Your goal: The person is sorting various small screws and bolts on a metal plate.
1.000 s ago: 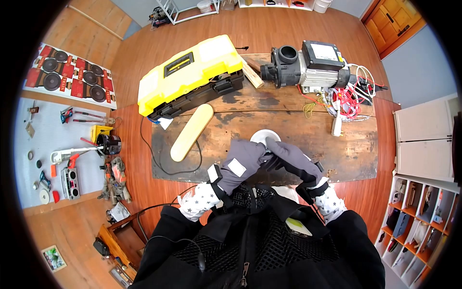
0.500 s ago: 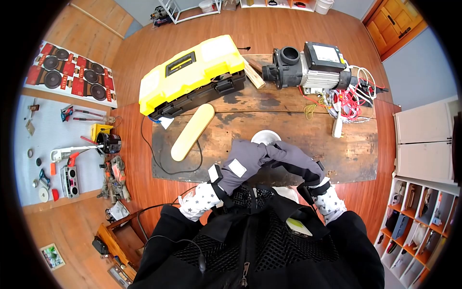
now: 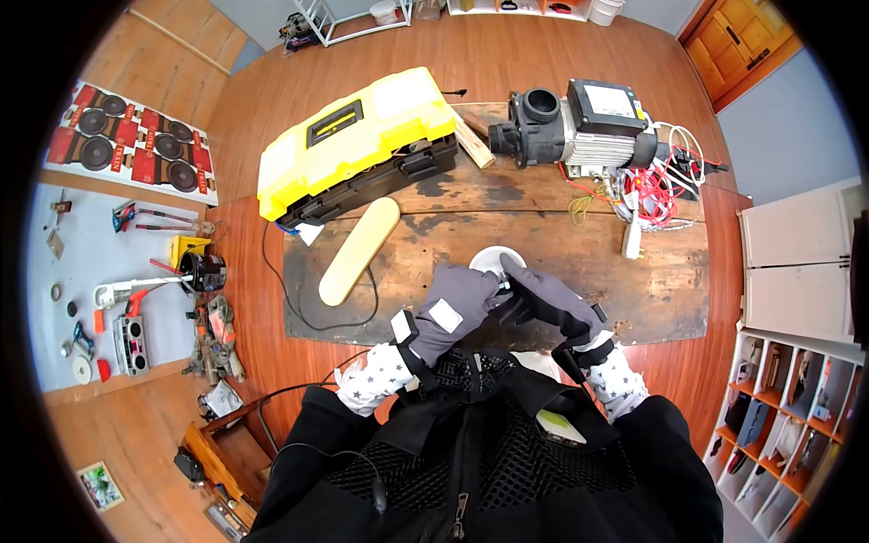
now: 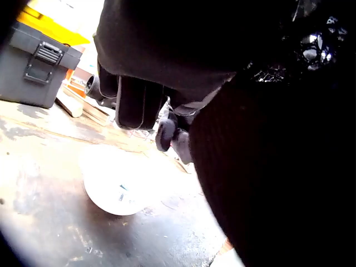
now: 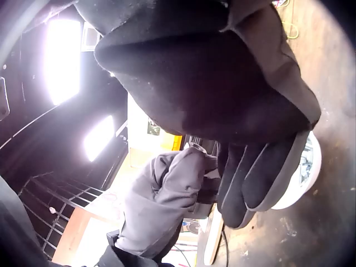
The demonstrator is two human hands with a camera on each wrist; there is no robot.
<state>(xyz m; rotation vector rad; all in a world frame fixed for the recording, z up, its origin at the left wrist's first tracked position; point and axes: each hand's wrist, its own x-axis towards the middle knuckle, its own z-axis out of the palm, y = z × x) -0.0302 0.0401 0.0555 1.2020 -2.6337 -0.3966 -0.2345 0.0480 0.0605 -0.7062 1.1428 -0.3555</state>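
Note:
Both hands wear grey gloves with dark palms and meet over the table's near side. My left hand point(image 3: 453, 294) has its fingers curled, and in the right wrist view they pinch a small shiny metal piece point(image 5: 196, 147); its kind I cannot tell. Close beside it is my right hand point(image 3: 548, 294), its palm side turned into the right wrist view, with the fingers point(image 5: 261, 178) fairly straight and side by side. A white bowl point(image 3: 487, 258) stands just beyond the hands. Small metallic-looking bits show inside it in the right wrist view.
A yellow-lidded toolbox point(image 3: 362, 136) sits at the back left, with a long yellow rounded bar point(image 3: 359, 252) and a black cable before it. A pump with a motor point(image 3: 579, 127) stands back right beside tangled wires point(image 3: 656, 195). Wood strips point(image 3: 472, 145) lie between.
My right hand turned in over the left fingertips half a second ago, then turned back out, showing the metal piece and more of the bowl again. My left hand has barely moved.

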